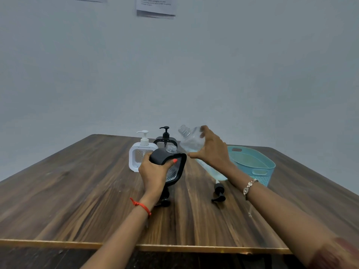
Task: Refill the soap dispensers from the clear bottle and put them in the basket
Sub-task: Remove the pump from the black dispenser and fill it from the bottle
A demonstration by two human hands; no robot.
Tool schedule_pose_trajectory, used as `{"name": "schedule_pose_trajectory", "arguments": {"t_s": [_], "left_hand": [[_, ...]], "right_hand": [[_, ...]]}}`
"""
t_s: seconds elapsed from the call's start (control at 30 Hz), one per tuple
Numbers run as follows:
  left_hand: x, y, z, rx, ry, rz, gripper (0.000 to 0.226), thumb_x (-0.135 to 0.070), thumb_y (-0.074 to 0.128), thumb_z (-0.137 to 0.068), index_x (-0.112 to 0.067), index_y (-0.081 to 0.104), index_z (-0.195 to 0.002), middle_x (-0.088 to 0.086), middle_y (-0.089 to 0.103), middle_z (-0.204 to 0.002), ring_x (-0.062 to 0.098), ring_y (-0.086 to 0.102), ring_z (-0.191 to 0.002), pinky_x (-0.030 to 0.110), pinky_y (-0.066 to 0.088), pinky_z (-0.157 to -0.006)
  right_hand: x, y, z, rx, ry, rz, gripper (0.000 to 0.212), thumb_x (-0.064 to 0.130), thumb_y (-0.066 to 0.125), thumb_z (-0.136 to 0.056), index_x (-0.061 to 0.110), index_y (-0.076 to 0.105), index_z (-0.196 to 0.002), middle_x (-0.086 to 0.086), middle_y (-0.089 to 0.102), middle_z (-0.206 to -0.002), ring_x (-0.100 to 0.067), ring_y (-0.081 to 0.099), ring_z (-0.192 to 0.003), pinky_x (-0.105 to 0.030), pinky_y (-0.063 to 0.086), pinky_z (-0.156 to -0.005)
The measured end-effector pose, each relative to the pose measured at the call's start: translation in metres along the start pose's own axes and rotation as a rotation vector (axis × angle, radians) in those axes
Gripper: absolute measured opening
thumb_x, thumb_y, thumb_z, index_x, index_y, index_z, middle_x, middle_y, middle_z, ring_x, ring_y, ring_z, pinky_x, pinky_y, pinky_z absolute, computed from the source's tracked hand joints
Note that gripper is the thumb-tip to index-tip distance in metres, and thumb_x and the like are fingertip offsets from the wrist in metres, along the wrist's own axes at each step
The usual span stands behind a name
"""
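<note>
My left hand (153,171) grips a black soap dispenser (175,169) with its pump off, tilted so the open neck points up and right. My right hand (210,150) holds the clear bottle (191,141), uncapped and tilted, its mouth up to the left above the dispenser's neck; pale blue liquid sits in its lower end. A white dispenser (140,154) and a second black dispenser (165,139) stand upright behind, pumps on. The teal basket (254,164) stands on the right with nothing visible inside it.
A loose black pump head (219,192) lies on the wooden table (77,200) below my right wrist. Another dark piece (165,199) lies under my left hand. A grey wall is close behind the table, with papers (156,7) pinned high up.
</note>
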State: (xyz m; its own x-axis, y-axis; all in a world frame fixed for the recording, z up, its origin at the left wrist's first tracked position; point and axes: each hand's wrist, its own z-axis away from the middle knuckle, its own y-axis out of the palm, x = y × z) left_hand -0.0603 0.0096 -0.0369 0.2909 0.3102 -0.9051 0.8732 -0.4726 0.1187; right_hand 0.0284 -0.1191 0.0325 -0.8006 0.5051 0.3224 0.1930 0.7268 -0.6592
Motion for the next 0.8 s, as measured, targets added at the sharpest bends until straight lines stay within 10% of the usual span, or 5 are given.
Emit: {"name": "schedule_pose_trajectory", "arguments": {"t_s": [0.3, 0.63, 0.8], "left_hand": [[0.0, -0.015, -0.013, 0.044, -0.038, 0.059, 0.048, -0.02, 0.089, -0.056, -0.016, 0.06, -0.095, 0.0, 0.067, -0.085, 0.014, 0.062, -0.076, 0.012, 0.046, -0.057], [0.005, -0.028, -0.026, 0.133, -0.145, 0.171, 0.049, -0.009, 0.087, -0.056, -0.012, 0.061, -0.097, 0.001, 0.069, -0.085, 0.018, 0.068, -0.078, 0.03, 0.056, -0.066], [0.005, -0.031, -0.032, 0.153, -0.154, 0.193, 0.049, -0.007, 0.086, -0.057, -0.009, 0.063, -0.099, 0.002, 0.07, -0.084, 0.016, 0.068, -0.074, 0.026, 0.056, -0.06]], "right_hand": [[-0.031, 0.021, -0.001, -0.005, 0.304, -0.719, 0.063, 0.036, 0.087, -0.051, 0.024, 0.055, -0.105, 0.006, 0.065, -0.1, -0.017, 0.064, -0.091, -0.035, 0.054, -0.077], [-0.046, 0.045, 0.0, 0.081, 0.349, -0.908, 0.052, 0.011, 0.086, -0.057, 0.03, 0.058, -0.097, 0.0, 0.066, -0.104, -0.014, 0.065, -0.09, -0.028, 0.055, -0.071], [-0.061, 0.048, -0.004, 0.155, 0.369, -0.989, 0.083, 0.028, 0.088, -0.04, 0.015, 0.056, -0.115, -0.01, 0.065, -0.113, -0.023, 0.066, -0.098, -0.036, 0.055, -0.08]]}}
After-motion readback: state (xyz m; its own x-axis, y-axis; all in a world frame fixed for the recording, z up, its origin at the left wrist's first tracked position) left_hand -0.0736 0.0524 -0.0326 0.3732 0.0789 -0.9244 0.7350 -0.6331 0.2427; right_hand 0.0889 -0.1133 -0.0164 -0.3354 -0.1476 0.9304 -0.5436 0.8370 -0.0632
